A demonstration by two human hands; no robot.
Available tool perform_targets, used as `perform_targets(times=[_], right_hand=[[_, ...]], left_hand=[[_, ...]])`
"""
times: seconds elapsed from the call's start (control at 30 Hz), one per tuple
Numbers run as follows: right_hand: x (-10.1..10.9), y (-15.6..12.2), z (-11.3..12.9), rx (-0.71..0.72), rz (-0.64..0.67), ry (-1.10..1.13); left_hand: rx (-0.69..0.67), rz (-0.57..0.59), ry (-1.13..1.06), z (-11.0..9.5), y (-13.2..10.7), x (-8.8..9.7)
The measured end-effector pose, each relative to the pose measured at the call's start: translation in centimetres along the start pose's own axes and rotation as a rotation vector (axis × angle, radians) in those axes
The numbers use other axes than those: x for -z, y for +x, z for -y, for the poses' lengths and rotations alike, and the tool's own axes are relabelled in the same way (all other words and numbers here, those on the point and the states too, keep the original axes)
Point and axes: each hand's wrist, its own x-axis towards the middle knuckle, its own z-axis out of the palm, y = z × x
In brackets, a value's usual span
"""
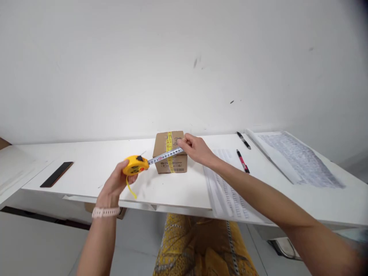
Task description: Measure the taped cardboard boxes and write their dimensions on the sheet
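Observation:
My left hand (pixel 117 177) is closed around the yellow case of a tape measure (pixel 135 165), with a yellow wrist strap dangling below it. The metal blade (pixel 165 155) is pulled out and slants up to the right across the top front edge of a small cardboard box (pixel 161 143). At the box's right side my right hand (pixel 195 147) pinches the blade's end between thumb and fingers; the very tip is hidden. Yellow printed tape runs over the box's top and front, and dark handwriting marks its top.
The box stands on a white desk (pixel 94 161) against a white wall. A dark flat bar (pixel 56 174) lies at left. To the right are a black pen (pixel 243 140), a red pen (pixel 243 161), printed sheets (pixel 227 191) and a stack of paper (pixel 299 159).

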Motion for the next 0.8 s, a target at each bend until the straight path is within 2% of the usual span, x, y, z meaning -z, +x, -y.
perform_targets(times=[0.13, 0.23, 0.43, 0.57, 0.7, 0.8], right_hand=[[-2.0, -1.0, -1.8, -0.138, -0.153, 0.095], [-2.8, -0.6, -2.9, -0.220, -0.161, 0.143], [-3.3, -0.8, -3.6, -0.353, -0.010, 0.239], [-3.4, 0.0, -3.8, -0.438, 0.003, 0.349], [-3.6, 0.5, -3.9, -0.538, -0.043, 0.435], [-3.7, 0.4, -4.0, -0.548, -0.069, 0.452]], left_hand=[[0.008, 0.148, 0.104, -2.4, 6.0, 1.2], [0.012, 0.179, 0.130, -2.8, 8.2, 1.3], [0.047, 0.234, 0.151, -1.6, 8.8, 1.7], [0.059, 0.236, 0.148, -1.2, 8.6, 2.0], [0.068, 0.237, 0.183, -1.2, 8.4, 2.2], [0.074, 0.242, 0.210, -1.4, 8.3, 2.7]])
